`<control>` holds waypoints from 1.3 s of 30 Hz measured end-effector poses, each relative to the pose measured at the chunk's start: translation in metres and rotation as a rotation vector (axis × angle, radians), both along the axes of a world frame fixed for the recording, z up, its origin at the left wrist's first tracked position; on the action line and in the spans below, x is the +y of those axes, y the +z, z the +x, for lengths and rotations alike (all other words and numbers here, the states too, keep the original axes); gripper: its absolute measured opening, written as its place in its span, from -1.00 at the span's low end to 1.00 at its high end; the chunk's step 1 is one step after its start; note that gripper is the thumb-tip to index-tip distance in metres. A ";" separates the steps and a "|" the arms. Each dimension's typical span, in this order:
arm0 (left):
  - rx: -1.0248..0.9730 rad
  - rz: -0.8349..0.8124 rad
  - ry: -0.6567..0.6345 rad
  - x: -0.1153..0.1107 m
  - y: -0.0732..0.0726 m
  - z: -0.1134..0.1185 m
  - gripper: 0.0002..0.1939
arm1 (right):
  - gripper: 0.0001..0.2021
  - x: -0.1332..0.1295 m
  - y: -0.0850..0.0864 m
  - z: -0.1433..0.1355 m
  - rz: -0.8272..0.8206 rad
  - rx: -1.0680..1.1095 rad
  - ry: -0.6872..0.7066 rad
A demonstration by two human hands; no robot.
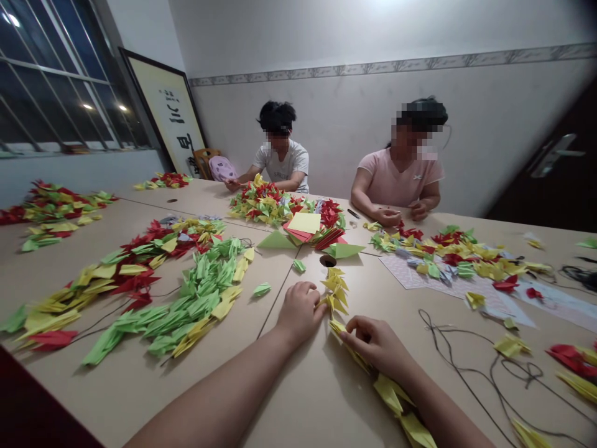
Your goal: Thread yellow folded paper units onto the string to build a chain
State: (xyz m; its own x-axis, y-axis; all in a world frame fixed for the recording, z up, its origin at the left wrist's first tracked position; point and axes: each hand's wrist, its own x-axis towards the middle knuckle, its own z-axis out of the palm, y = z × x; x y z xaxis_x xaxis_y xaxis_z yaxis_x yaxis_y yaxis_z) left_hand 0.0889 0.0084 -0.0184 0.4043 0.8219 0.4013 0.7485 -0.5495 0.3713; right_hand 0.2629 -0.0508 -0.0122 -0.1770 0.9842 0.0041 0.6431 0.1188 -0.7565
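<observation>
A strand of yellow paper cranes [336, 291] lies in front of me, its folded pieces stacked tightly at the far end. My left hand [301, 314] is closed at its left side, fingers curled and fingertips pinching the stack. Just nearer to me, my right hand [380, 342] pinches another yellow paper crane [349, 348] between thumb and fingers. More yellow cranes [396, 398] trail below my right wrist toward the near edge, partly covered by my forearm. Whether a cord passes through the pieces between my hands is too small to tell.
Long rows of green cranes [186, 298] lie to the left. Paper sheets [303, 223] and a mixed crane pile [261, 202] stand ahead. Loose dark cord [489, 361] loops at right. Two people sit opposite; one's hands [389, 216] are near another crane pile [457, 249].
</observation>
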 end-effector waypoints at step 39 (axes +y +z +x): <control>0.042 -0.149 -0.338 -0.020 0.013 -0.002 -0.70 | -0.66 0.006 -0.004 0.001 -0.064 0.024 0.016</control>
State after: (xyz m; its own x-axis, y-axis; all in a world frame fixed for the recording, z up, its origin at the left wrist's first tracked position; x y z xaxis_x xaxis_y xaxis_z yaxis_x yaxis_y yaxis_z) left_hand 0.0866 -0.0116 -0.0055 0.6769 0.6871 0.2642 0.5502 -0.7106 0.4385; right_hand 0.2640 -0.0445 -0.0160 -0.1935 0.9796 -0.0540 0.6227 0.0801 -0.7783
